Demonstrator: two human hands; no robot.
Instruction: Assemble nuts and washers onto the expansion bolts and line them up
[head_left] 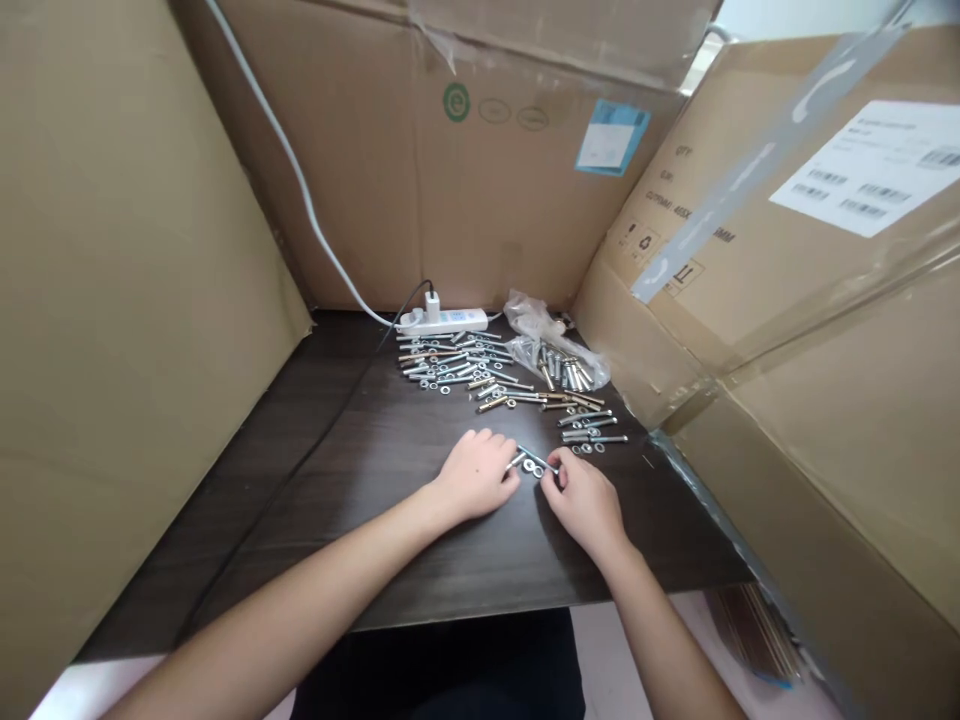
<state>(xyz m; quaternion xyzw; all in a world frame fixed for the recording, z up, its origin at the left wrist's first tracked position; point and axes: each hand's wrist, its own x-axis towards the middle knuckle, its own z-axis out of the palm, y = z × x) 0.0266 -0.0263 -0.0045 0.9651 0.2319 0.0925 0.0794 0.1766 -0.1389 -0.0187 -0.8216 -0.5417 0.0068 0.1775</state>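
beyond the left hand [480,475] lies a spread of bolts and nuts [457,368]. that hand is curled palm-down, fingertips at a short metal sleeve [516,461]; i cannot tell if they grip it. right of them, between the hands, sit washers [529,466] and a long bolt [534,456]. the right hand [589,497] has thumb and forefinger around the bolt's near end, grip unclear.

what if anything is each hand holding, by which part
The right hand seems to pinch a bolt by its right end; I can't tell for the left hand.
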